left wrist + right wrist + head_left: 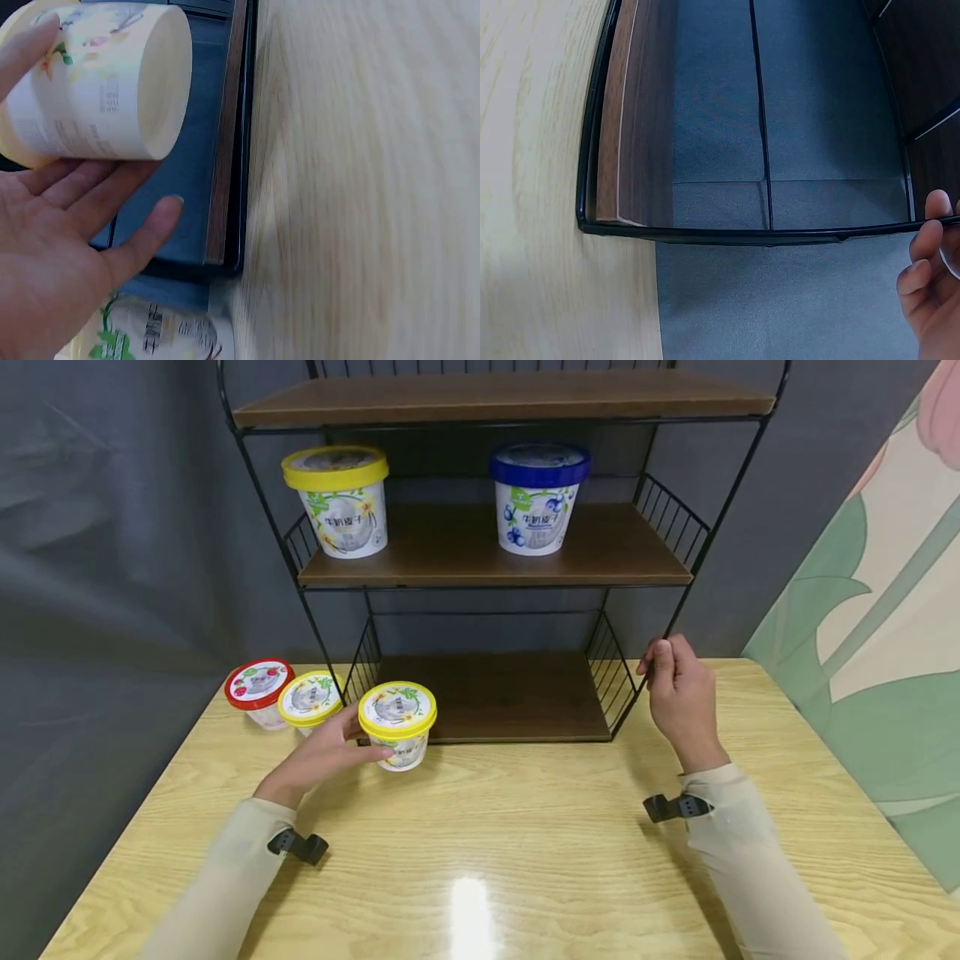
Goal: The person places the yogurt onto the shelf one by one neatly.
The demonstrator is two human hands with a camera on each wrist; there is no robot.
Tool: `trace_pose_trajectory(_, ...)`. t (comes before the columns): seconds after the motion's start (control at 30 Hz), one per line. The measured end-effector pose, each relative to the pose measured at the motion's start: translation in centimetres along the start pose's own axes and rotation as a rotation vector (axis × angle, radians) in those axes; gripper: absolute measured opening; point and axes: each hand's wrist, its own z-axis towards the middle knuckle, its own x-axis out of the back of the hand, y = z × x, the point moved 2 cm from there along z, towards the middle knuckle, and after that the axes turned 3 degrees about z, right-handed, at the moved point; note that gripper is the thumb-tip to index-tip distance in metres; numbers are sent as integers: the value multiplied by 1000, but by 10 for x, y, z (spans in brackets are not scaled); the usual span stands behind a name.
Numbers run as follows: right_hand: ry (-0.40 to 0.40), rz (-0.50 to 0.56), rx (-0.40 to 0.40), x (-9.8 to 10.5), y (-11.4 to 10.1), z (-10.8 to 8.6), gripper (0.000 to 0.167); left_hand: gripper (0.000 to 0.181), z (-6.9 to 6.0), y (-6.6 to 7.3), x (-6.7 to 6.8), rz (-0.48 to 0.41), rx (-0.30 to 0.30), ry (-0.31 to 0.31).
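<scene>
My left hand (330, 756) holds a yellow-lidded ice cream tub (397, 727) by its side, thumb across the front and fingers behind. In the left wrist view this tub (97, 82) is raised off the wooden table, beside the front left corner of the rack's lowest shelf. My right hand (681, 697) pinches the front right post of the black wire rack (720, 518). Thumb and fingertips (928, 240) meet round that thin rod in the right wrist view. Left of the rack stand a second yellow-lidded tub (310, 697) and a red-lidded tub (260, 685).
On the middle shelf (442, 543) stand a yellow-lidded tub (341, 506) at left and a blue-lidded tub (537, 502) right of centre. The lowest shelf (517, 693) has wire side rails. Grey cloth (127, 527) hangs behind and at left; a floral panel (892, 610) is at right.
</scene>
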Motion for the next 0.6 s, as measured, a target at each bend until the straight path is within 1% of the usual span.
trace_pose_trajectory(0.13,-7,-2,-8,0,-1,0,37,80,12,3,-7,-26,-12,3)
trace_pose_trajectory(0.23,-10,-1,-10,0,-1,0,37,78,19,3,-13,-16,-18,0)
trace_pose_trajectory(0.3,-9,2,-11,0,-1,0,37,78,23,3,-15,-20,-24,-10)
trace_pose_trajectory(0.47,-10,5,-10,0,-1,1,37,80,29,3,-19,-69,-43,-43)
trace_pose_trajectory(0.6,-6,-2,-7,0,-1,1,36,82,35,2,-22,-81,-43,-51)
